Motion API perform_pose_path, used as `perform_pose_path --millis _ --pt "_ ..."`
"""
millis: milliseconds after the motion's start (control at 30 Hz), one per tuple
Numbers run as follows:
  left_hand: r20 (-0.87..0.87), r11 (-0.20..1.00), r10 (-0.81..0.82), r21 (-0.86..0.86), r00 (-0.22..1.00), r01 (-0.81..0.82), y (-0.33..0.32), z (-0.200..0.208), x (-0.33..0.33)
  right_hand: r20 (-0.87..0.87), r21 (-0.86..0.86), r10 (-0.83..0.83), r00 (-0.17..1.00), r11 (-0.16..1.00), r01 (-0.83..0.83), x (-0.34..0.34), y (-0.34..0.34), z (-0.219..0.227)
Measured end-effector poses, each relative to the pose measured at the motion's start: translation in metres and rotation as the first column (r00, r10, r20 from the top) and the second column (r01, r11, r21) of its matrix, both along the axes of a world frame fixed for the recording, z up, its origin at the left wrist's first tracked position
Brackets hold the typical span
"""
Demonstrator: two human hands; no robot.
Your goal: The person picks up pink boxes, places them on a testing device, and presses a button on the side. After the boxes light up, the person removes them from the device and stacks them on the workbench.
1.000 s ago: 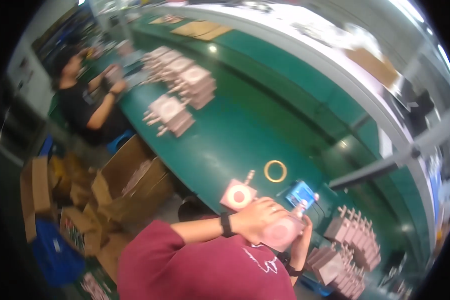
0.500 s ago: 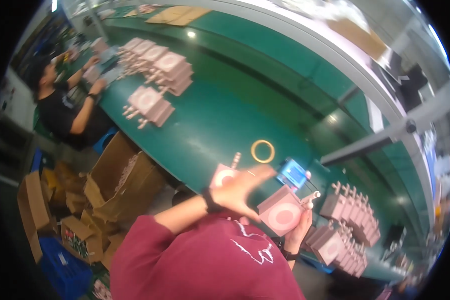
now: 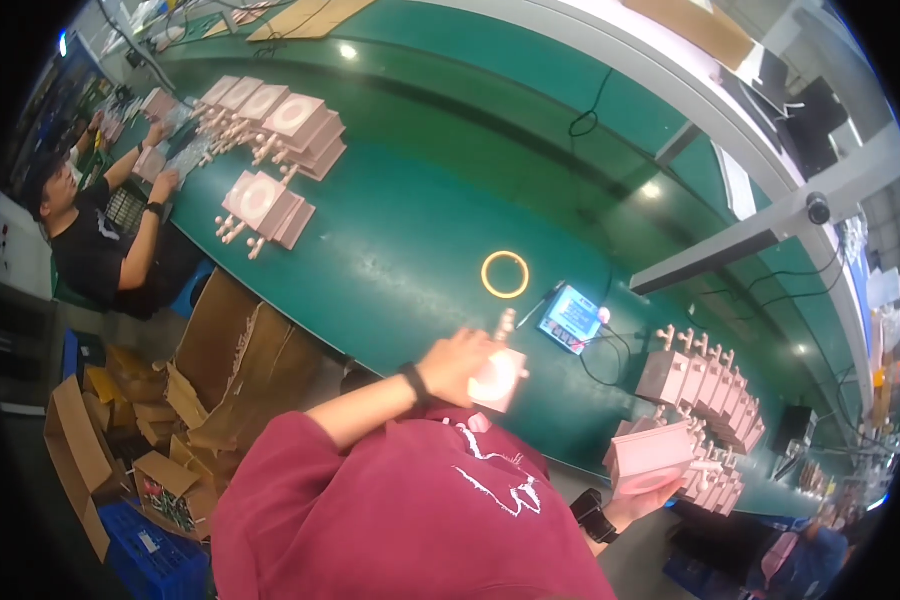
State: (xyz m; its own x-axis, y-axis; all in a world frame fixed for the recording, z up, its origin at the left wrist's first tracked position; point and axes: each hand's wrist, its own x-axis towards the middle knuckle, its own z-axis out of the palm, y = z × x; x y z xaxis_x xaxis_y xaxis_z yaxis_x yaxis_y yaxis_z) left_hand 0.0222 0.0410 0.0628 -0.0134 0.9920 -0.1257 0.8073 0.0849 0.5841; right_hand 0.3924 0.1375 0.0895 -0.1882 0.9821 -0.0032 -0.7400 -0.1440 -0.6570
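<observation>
A small device with a lit blue screen (image 3: 570, 317) is lying on the green table (image 3: 420, 200), just right of a yellow ring (image 3: 505, 274). Open brown cardboard cartons (image 3: 235, 350) are standing on the floor below the table edge (flaps splayed). Further cartons (image 3: 80, 450) are sitting lower left, beside a blue crate (image 3: 155, 555).

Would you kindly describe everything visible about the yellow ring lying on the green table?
The yellow ring is a thin, flat hoop, seemingly plastic or rubber, open in the middle. It lies flat on the green table, alone, touching nothing else. It sits just beyond the left hand, beside a small blue-screened device.
</observation>
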Motion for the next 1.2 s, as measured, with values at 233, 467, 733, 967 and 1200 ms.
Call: perform_pose_path --millis 233,467,733,967,1200 --pt "0.204 0.995 0.083 -0.067 0.976 -0.071 0.022 -0.017 0.022 -0.325 0.247 0.215 0.921 0.959 -0.137 -0.012 0.017 0.002" --pt "0.137 -0.206 0.976 0.315 -0.170 -0.927 0.004 -0.021 -0.230 -0.187 0.118 -0.091 0.978 0.986 0.115 0.054 0.022 -0.035" --pt "-0.105 -0.543 0.837 -0.049 -0.537 -0.838 -0.056 -0.003 -0.375 0.095 -0.054 -0.500 0.861 0.861 0.506 0.026 0.028 -0.012" --pt "-0.111 -0.299 0.949 -0.036 -0.294 -0.953 0.027 -0.021 -0.327 -0.246 0.175 -0.011 0.969 0.983 0.056 0.043 -0.007 0.003" --pt "-0.019 0.575 0.818 0.074 0.575 -0.815 0.223 0.006 -0.138 -0.098 -0.093 -0.336 0.937 0.940 0.328 0.020 -0.016 -0.005"
